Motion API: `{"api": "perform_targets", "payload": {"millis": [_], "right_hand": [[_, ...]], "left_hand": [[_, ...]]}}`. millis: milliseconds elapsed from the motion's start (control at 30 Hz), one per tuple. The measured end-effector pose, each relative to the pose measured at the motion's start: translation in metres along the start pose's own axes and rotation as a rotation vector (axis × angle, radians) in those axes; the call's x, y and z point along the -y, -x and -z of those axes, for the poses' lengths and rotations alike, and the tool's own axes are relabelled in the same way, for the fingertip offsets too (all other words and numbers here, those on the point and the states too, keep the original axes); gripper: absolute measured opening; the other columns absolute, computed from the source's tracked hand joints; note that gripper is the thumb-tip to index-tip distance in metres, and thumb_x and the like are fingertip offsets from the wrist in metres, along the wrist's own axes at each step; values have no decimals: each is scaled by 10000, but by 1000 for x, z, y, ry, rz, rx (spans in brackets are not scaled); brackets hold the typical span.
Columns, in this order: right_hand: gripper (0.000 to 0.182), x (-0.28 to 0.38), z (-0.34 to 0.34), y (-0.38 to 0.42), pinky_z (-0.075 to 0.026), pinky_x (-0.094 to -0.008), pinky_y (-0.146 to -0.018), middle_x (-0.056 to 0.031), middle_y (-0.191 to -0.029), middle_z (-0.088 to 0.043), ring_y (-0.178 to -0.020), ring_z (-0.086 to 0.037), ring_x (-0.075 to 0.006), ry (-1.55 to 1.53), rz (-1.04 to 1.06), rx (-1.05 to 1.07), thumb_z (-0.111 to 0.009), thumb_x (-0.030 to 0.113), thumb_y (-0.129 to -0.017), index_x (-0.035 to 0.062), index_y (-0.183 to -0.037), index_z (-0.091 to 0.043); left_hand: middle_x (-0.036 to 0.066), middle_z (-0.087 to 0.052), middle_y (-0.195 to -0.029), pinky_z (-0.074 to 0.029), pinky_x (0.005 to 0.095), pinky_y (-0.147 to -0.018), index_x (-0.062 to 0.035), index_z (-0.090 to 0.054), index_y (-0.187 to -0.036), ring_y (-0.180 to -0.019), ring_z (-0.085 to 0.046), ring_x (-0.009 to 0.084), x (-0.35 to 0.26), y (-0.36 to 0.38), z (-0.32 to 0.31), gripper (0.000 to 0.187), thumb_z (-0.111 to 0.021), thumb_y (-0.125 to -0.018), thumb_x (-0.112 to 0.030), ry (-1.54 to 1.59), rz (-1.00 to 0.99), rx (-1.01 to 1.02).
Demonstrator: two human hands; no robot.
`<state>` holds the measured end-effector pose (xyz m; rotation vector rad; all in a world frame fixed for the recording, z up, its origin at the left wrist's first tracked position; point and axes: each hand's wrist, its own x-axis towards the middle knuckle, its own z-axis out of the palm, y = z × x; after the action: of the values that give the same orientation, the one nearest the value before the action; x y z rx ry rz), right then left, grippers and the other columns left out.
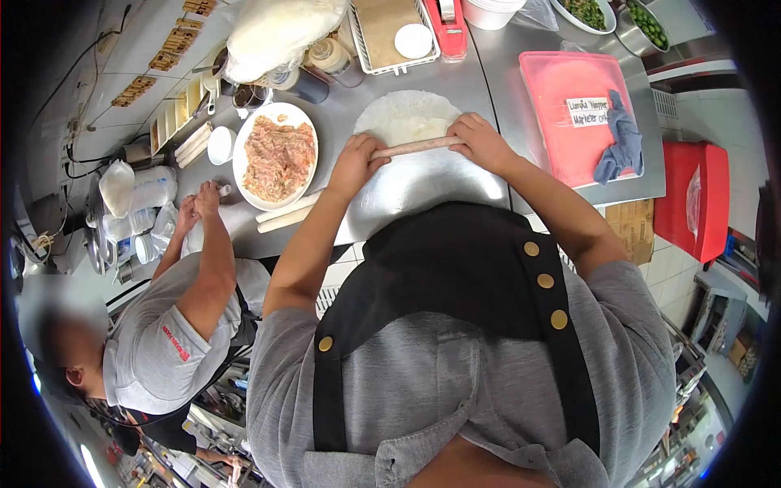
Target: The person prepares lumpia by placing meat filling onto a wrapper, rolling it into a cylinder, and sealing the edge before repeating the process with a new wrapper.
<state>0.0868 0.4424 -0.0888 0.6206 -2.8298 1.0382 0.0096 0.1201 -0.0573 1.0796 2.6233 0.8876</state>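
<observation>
On shiny grey steel table (431,184): white oval plate (240,167) of pinkish minced meat (279,156) at left; thin round whitish wrapper sheet (407,111) flat beyond the hands; left hand (355,166) and right hand (485,145), fingers pinching opposite ends of slim pale-pink roll (419,147) at sheet's near edge.

One view, head-worn, facing forward and steeply down. My apron (455,260) fills the near centre; my left hand (358,160) and right hand (480,143) sit beyond it, above mid-frame. Wide lens, dark curved edges; reaches a co-worker (167,350) on my left.
</observation>
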Motion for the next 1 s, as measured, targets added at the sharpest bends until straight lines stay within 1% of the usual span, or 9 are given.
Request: {"api": "perform_targets", "payload": {"millis": [100,200,400,567,800,867,900,967,1000], "right_hand": [[301,-1,-1,3,-458,-438,-1026,-102,-1126,-608,-1149,-554,-333,-9,-40,-7,-781,162,-848,86,-1100,-635],[311,-2,-1,3,-460,-437,-1024,-102,-1127,-609,-1152,-554,-333,-5,-27,-5,-784,162,-847,86,-1109,-637],[311,-5,4,6,-466,-426,-1026,-95,-1138,-606,-1151,-554,-324,-37,-21,3,-791,164,-840,87,-1106,-649],[313,-5,8,8,-475,-437,-998,-110,-1115,-610,-1126,-560,-338,-47,-43,-45,-808,161,-826,84,-1083,-646],[307,-10,9,9,-475,-433,-984,-107,-1100,-613,-1114,-563,-334,-17,-44,-46,-812,170,-822,84,-1063,-641],[315,-10,8,12,-472,-425,-974,-94,-1124,-617,-1122,-565,-323,36,-36,-47,-811,186,-821,93,-1070,-641],[315,-6,8,12,-472,-425,-974,-94,-1124,-617,-1122,-565,-323,40,-26,-37,-811,186,-821,93,-1070,-641],[338,1,8,12,-468,-412,-955,-72,-1166,-618,-1130,-571,-298,123,-19,-233,-820,216,-800,107,-1066,-643],[338,6,7,9,-468,-412,-955,-72,-1166,-618,-1130,-571,-298,130,-2,-224,-820,216,-800,107,-1066,-643]], "left_hand": [[92,-674,-1031,-508,427,-904,-48,-704,-1005,-1005,-616,329,4,4,5,288,-856,-780,-144,8,25,-1],[92,-674,-1068,-508,429,-950,-52,-704,-1034,-1056,-615,329,7,5,6,305,-846,-778,-140,2,60,37],[98,-694,-1069,-514,426,-921,-56,-721,-1107,-1035,-632,322,15,11,14,349,-848,-790,-129,53,-27,30],[99,-697,-1110,-522,406,-919,-66,-713,-1194,-1038,-634,305,13,16,23,417,-840,-798,-99,119,71,52],[89,-717,-1101,-534,410,-938,-70,-726,-1169,-1072,-643,307,21,26,18,377,-822,-806,-104,104,129,-14],[97,-694,-1108,-522,416,-944,-84,-699,-1222,-1065,-633,316,28,30,13,479,-858,-778,-172,69,64,-43],[97,-694,-1108,-522,416,-944,-84,-699,-1222,-1065,-633,316,21,30,16,479,-858,-778,-172,73,71,-55],[98,-640,-1189,-474,446,-964,-121,-657,-1280,-1120,-586,329,8,29,24,629,-898,-725,-290,-20,118,3],[98,-640,-1189,-474,446,-964,-121,-657,-1280,-1120,-586,329,0,27,23,629,-898,-725,-290,-16,125,-16]]}}
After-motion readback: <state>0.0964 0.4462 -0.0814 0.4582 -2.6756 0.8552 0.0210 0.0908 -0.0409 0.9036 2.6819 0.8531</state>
